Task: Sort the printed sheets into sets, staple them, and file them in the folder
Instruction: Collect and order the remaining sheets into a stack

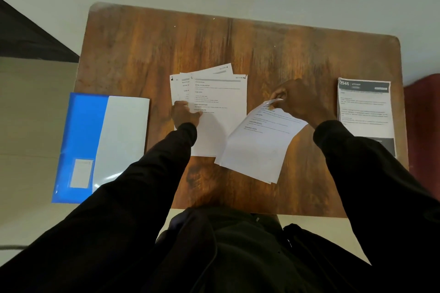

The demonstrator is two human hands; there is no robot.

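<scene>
right grip (292, 100) on tilted set (257, 147), left grip (185, 114) atop fanned sheets (219, 93)

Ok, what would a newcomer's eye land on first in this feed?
Probably the two hands at the middle of the wooden table: the right hand pinches the top corner of a tilted set of sheets, while the left hand rests on a fanned pile beside it. Next, the blue-and-white folder overhanging the table's left edge, and a dark-headed sheet at the right edge.
</scene>
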